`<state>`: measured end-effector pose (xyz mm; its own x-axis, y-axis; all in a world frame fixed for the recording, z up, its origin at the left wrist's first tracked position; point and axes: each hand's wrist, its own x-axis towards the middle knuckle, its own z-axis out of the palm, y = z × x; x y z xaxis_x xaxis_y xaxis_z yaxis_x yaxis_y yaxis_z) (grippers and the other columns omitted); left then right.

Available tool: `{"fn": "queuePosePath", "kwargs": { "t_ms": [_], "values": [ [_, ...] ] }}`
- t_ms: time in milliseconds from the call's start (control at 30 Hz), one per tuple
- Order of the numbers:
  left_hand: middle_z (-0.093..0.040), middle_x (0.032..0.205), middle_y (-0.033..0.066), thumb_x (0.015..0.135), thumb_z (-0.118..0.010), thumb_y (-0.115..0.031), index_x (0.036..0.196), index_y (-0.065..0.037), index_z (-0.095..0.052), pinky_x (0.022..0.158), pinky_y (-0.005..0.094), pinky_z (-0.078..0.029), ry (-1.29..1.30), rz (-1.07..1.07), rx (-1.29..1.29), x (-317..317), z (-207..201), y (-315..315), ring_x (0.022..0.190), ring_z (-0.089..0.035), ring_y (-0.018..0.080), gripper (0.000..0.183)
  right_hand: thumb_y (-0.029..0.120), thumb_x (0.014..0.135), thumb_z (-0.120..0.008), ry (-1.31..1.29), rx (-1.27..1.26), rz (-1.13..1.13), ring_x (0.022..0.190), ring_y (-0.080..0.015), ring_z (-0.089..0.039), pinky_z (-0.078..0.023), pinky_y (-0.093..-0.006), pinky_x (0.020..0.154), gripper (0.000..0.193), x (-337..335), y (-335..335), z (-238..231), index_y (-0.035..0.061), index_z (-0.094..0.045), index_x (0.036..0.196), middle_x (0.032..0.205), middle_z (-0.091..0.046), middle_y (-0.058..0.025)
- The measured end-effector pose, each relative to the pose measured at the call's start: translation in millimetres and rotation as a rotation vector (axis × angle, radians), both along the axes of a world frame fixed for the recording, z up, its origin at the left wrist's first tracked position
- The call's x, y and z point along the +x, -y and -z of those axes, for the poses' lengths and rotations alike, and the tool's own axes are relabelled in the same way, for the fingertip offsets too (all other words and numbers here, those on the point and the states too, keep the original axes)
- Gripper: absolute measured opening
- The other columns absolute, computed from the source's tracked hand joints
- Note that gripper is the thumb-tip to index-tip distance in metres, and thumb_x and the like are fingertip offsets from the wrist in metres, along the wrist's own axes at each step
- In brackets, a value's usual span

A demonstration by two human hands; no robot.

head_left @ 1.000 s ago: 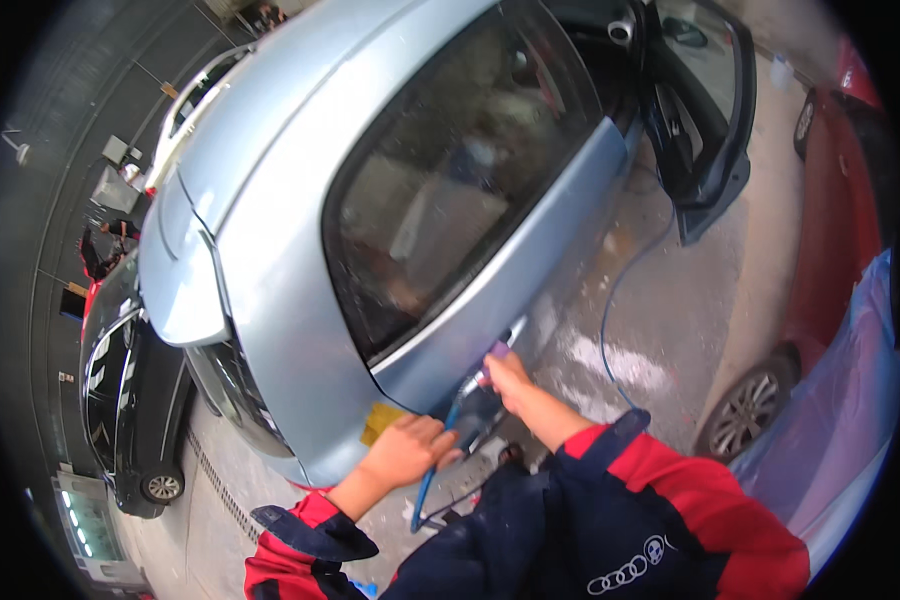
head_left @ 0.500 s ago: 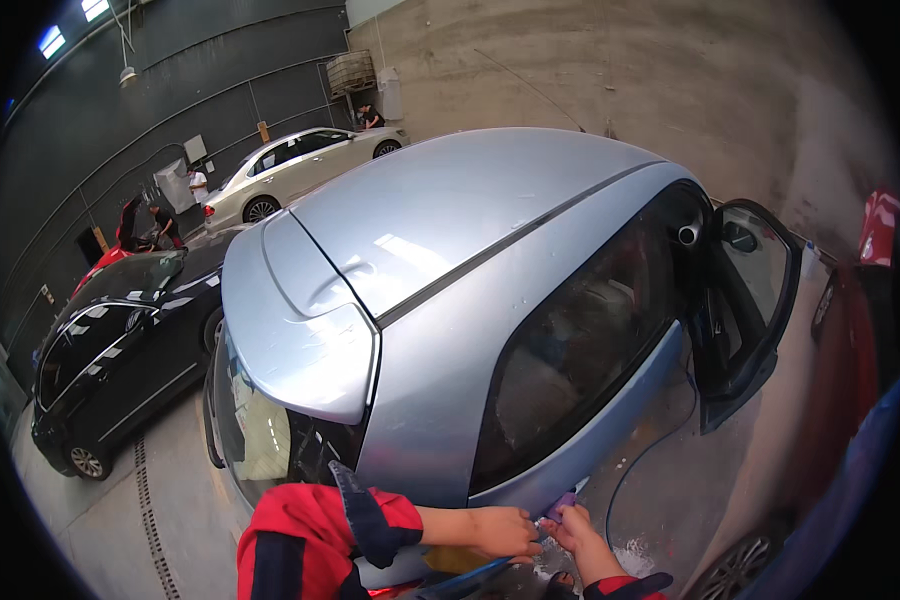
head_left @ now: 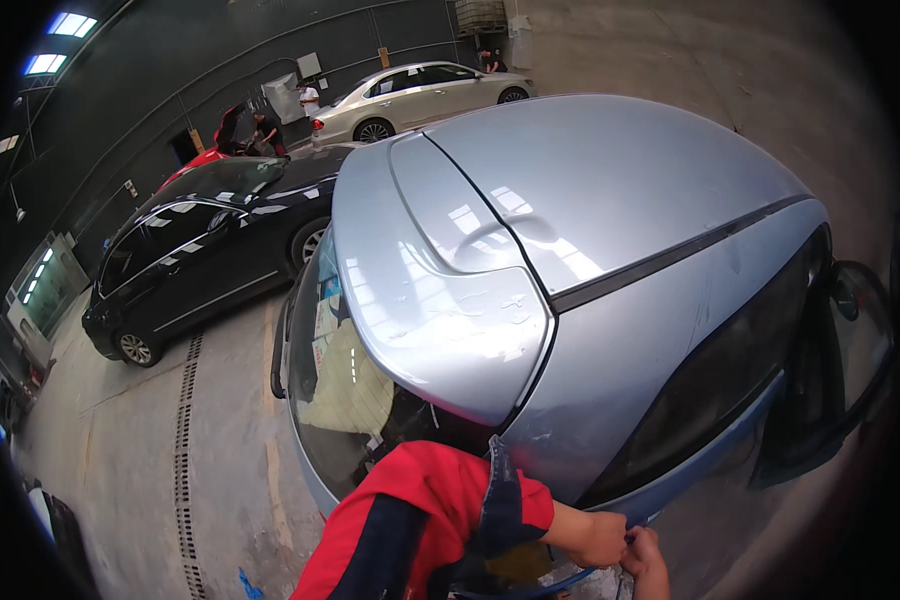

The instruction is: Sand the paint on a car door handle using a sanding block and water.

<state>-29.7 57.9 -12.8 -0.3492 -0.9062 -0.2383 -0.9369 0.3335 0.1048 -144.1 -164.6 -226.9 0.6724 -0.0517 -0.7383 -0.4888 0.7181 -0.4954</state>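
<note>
A silver-blue hatchback (head_left: 660,190) fills the middle and right of the head view, its rear spoiler (head_left: 450,330) nearest me. Beside the car's rear side panel, below the dark side window (head_left: 710,410), my two hands meet low in the picture. My left hand (head_left: 595,538), in a red and dark blue sleeve, is closed with curled fingers. Touching or nearly touching it, my right hand (head_left: 647,553) is also closed, fingers bent inward. Whatever lies between the fingers is hidden. A blue curved strip (head_left: 570,580) runs just under the hands.
An open door (head_left: 830,400) sticks out at the car's far right. A black sedan (head_left: 205,255) stands on the left, a pale sedan (head_left: 420,98) behind. Two people (head_left: 268,132) (head_left: 310,98) are near the dark wall. A drain grate (head_left: 185,470) crosses the floor.
The view has swung left, so the car and hands sit further right. The purple thing seen earlier in my right hand no longer shows. My hands have come closer together.
</note>
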Motion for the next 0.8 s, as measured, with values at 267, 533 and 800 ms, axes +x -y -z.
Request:
{"fn": "queuePosePath", "kwargs": {
  "t_ms": [267, 533, 800],
  "values": [
    [-0.08, 0.114, 0.0169, 0.105, -0.063, -0.046, 0.13, -0.015, -0.074, 0.077, 0.0533, -0.059, -0.011, 0.02, 0.154, 27.5, 13.1, 19.5, 0.093, -0.074, 0.0464, 0.041, 0.006, 0.088, -0.049, -0.084, -0.106, -0.101, 0.091, -0.0347, -0.072, -0.062, -0.0471, 0.081, 0.03, -4.8, 21.2, 29.7, 0.0006, -0.059, 0.116, 0.099, -0.067, -0.0151],
    [-0.079, 0.112, 0.0173, 0.108, -0.057, -0.04, 0.126, -0.012, -0.074, 0.076, 0.0514, -0.058, 0.038, 0.16, 0.192, 13.3, -21.0, 7.5, 0.09, -0.075, 0.0418, 0.037, 0.014, 0.086, -0.052, -0.174, 0.373, -0.056, 0.06, -0.0204, -0.056, -0.05, -0.0323, 0.058, 0.021, -1.3, 31.6, 19.2, 0.0064, -0.057, 0.105, 0.081, -0.059, -0.0075],
    [-0.08, 0.104, 0.0107, 0.094, -0.066, -0.035, 0.105, -0.015, -0.079, 0.079, 0.0489, -0.056, 0.019, 0.068, 0.124, 7.7, -4.7, -9.8, 0.092, -0.076, 0.0341, 0.026, 0.029, 0.087, -0.055, -0.057, 0.373, 0.087, 0.057, -0.0213, -0.057, -0.052, -0.0391, 0.059, 0.037, -5.8, -3.2, -16.9, 0.0055, -0.062, 0.116, 0.093, -0.07, -0.0099]
  ]
}}
